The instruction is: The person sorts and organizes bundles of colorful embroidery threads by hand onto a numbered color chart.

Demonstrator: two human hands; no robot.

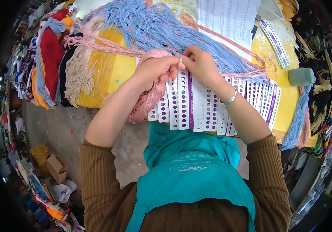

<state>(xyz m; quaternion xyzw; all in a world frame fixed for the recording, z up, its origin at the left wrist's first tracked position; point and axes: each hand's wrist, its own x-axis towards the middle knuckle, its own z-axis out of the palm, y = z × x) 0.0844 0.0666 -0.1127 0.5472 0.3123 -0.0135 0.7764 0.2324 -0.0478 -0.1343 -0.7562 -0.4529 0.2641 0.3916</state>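
Observation:
Both of my hands meet near the top of a row of white punched cards (183, 104) at the table's front edge. My left hand (156, 71) has its fingers closed around strands of a pink yarn skein (148, 98), which hangs down beside the cards. Close to it on the right, my right hand (200, 63) pinches a pink strand between thumb and forefinger. The strand runs between the fingertips of the two hands. Behind them lies a large spread of light blue yarn (150, 27), with more pink strands (108, 45) stretching to the left.
Red, black and beige yarn bundles (51, 58) drape over the yellow table (113, 69) at left. Printed sheets (228, 19), a loose punched card (275, 44) and a green container (301, 77) are at right. An open cardboard box (57, 168) stands on the floor.

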